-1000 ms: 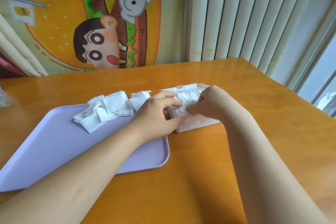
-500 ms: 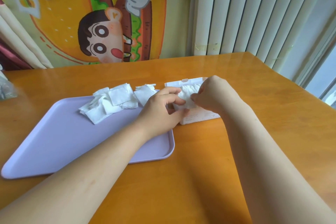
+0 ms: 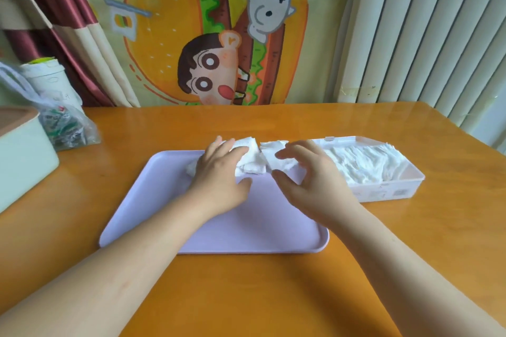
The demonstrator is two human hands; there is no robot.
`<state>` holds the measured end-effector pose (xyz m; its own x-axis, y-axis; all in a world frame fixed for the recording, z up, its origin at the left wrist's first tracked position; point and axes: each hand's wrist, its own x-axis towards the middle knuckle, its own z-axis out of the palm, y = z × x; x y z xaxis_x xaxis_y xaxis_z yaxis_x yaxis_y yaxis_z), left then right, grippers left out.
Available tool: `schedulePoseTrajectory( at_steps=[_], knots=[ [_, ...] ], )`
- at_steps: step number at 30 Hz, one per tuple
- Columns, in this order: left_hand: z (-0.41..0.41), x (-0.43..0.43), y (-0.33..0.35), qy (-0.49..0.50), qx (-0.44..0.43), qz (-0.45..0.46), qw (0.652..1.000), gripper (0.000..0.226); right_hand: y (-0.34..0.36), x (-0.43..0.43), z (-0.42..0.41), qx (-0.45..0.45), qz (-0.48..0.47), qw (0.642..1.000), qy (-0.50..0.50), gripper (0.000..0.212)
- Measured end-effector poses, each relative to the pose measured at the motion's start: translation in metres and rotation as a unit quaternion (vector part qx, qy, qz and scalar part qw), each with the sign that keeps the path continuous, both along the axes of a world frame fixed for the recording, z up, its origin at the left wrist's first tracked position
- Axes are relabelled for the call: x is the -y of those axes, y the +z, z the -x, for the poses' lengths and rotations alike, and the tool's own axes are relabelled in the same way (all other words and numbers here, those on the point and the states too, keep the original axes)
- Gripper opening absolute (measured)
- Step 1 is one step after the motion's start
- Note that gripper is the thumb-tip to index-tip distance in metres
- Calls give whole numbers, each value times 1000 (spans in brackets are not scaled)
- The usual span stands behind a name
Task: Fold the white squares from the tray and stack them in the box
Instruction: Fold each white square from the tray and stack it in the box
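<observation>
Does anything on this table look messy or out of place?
Mildly. The loose white squares sit in a crumpled heap at the far rim of the tray, some seemingly spilling over. The folded stack in the box looks ruffled.

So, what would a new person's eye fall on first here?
The left hand and the right hand meet over a pile of white squares at the far edge of a lilac tray. Right of it, a clear box holds folded squares. Behind hangs a bright cartoon burger cloth.
</observation>
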<state>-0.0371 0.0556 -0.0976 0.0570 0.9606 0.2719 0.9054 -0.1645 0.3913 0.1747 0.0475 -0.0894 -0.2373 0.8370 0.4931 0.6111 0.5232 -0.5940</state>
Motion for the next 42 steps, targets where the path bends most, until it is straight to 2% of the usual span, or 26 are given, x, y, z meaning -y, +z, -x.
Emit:
schedulePoseTrajectory(
  at_steps=[3, 7, 12, 15, 16, 17, 22, 25, 28, 31, 33, 35, 38, 40, 42],
  knots=[
    [25, -15, 18, 38, -58, 125, 990, 107, 2, -23, 15, 3, 24, 999, -23, 45],
    [32, -35, 25, 11, -42, 196, 980, 126, 17, -81, 39, 50, 114, 990, -67, 58],
    [31, -42, 18, -48, -21, 185, 981, 100, 13, -135, 51, 136, 290, 944, -77, 58],
    [35, -46, 9, -48, 2, 182, 982, 91, 12, -133, 54, 74, 346, 933, -63, 31],
    [35, -45, 7, -50, 5, 178, 983, 88, 11, -133, 53, 124, 338, 931, -61, 25],
    [36, -45, 5, -50, 6, 173, 984, 86, 9, -132, 53, 137, 325, 933, -71, 23],
    [33, -36, 4, -50, -15, 147, 988, 74, 4, -118, 45, 138, 173, 973, -64, 27],
    [21, -25, 4, -22, -108, 120, 987, 59, 1, -96, 39, 65, 152, 985, -56, 22],
    [14, -10, 4, -34, -159, 103, 981, 46, 2, -67, 36, 23, 184, 982, -27, 15],
    [14, 6, 8, -43, -136, 111, 984, 48, 5, -45, 31, 21, 182, 983, -3, 23],
    [16, 14, 11, -45, -104, 116, 987, 51, 8, -35, 28, 21, 164, 986, -13, 14],
    [16, 20, 9, -45, -82, 105, 990, 46, 9, -26, 27, -3, 166, 986, -29, 25],
    [14, 28, 2, -47, -80, 72, 993, 27, 13, -9, 23, -80, 163, 982, -49, 29],
    [13, 32, -3, -49, -68, 30, 996, 24, 11, 0, 22, -161, 182, 969, -48, 35],
    [11, 32, -3, -41, -60, -18, 997, 23, 9, 10, 19, -240, 216, 946, -30, 31]
  ],
)
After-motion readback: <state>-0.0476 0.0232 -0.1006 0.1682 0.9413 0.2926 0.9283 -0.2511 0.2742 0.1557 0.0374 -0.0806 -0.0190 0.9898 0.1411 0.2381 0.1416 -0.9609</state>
